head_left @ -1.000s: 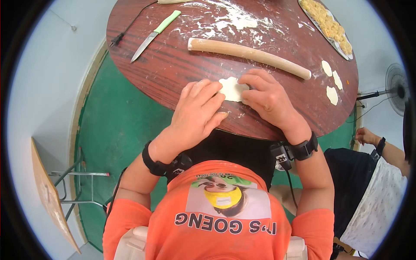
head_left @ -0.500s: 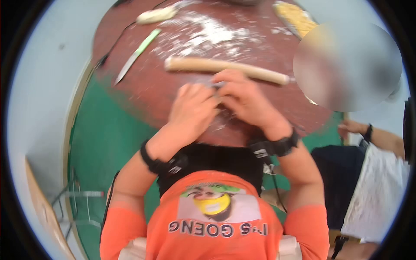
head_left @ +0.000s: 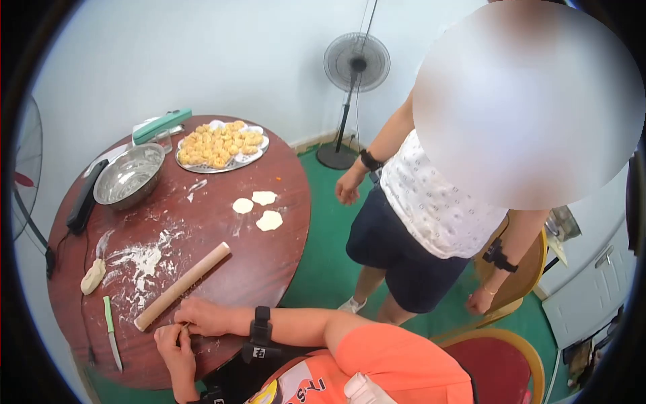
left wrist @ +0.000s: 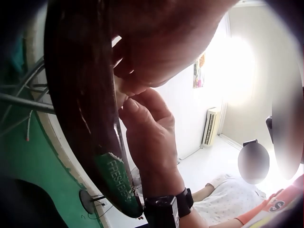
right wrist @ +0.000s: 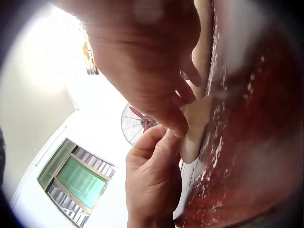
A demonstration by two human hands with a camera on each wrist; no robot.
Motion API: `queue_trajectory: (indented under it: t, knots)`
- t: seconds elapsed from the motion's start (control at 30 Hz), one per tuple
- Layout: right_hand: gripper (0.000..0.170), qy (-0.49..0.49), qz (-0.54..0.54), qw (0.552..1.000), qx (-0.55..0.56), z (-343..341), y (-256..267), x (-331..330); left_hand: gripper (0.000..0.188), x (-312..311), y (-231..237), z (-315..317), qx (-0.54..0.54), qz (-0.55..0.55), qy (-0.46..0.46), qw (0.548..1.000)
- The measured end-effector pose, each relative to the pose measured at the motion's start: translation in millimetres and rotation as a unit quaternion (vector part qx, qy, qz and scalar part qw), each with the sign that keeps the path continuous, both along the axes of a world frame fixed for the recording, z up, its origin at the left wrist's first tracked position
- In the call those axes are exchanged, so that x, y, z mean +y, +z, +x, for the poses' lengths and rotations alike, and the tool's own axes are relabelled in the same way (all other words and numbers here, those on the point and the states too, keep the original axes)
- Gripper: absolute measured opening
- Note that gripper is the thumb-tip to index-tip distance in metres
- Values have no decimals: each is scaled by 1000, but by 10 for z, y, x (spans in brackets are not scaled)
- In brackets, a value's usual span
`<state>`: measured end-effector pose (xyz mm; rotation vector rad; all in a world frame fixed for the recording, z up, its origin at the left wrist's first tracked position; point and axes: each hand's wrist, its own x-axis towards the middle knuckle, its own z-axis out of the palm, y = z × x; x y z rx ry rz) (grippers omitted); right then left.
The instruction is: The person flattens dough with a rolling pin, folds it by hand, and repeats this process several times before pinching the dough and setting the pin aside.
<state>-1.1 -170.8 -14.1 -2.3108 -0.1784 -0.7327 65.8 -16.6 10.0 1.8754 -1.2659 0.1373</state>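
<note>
Close together at the near edge of the table, my left hand (head_left: 176,353) and right hand (head_left: 205,316) pinch a thin, pale piece of dough (right wrist: 195,128) between thumbs and fingers. The fingers nearly hide this dough in the head view. In the right wrist view it hangs below the fingertips, close over the floury tabletop; a pale bit of the dough (left wrist: 121,90) also shows between the hands in the left wrist view. Just beyond my hands lies a wooden rolling pin (head_left: 182,286). A green-handled knife (head_left: 112,330) rests to their left.
Three flat dough rounds (head_left: 269,220) lie toward the table's right side. Farther back are a metal bowl (head_left: 129,178) and a platter (head_left: 259,153) of yellowish pieces. A dough lump (head_left: 93,276) sits at the left near scattered flour (head_left: 145,262). A person (head_left: 431,202) stands at the right.
The head view has swung up and right, showing more of the room and the standing person. My hands have drawn together over the dough, which was spread flat between them.
</note>
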Motion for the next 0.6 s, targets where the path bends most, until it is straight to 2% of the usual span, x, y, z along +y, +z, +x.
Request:
queue_trajectory:
  t: [0.13, 0.23, 0.3, 0.5, 0.53, 0.57, 0.6]
  knots:
    - [12, -14, 6, 1000, 19, 7, -34, -40, 8, 22, -10, 10, 14, -13, -17, 1000]
    - [12, 2, 44, 999, 21, -5, -17, -76, 11, 54, 47, -59, 16, -21, 12, 1000]
    - [13, 24, 107, 992, 69, -34, 9, -97, 13, 56, 2, -19, -4, -31, 8, 999]
    - [15, 38, 113, 991, 68, -60, 83, -120, 8, 4, -148, 188, -44, -46, -34, 997]
    - [19, 14, 106, 992, 62, -99, 215, -98, 11, -24, -7, 179, -16, 0, -52, 999]
    - [23, 17, 122, 989, 83, -153, 301, -105, 13, -74, 50, 122, -18, -62, -53, 997]
    - [23, 0, 83, 990, 114, -183, 398, -86, 15, -53, 121, 106, 18, -32, -52, 998]
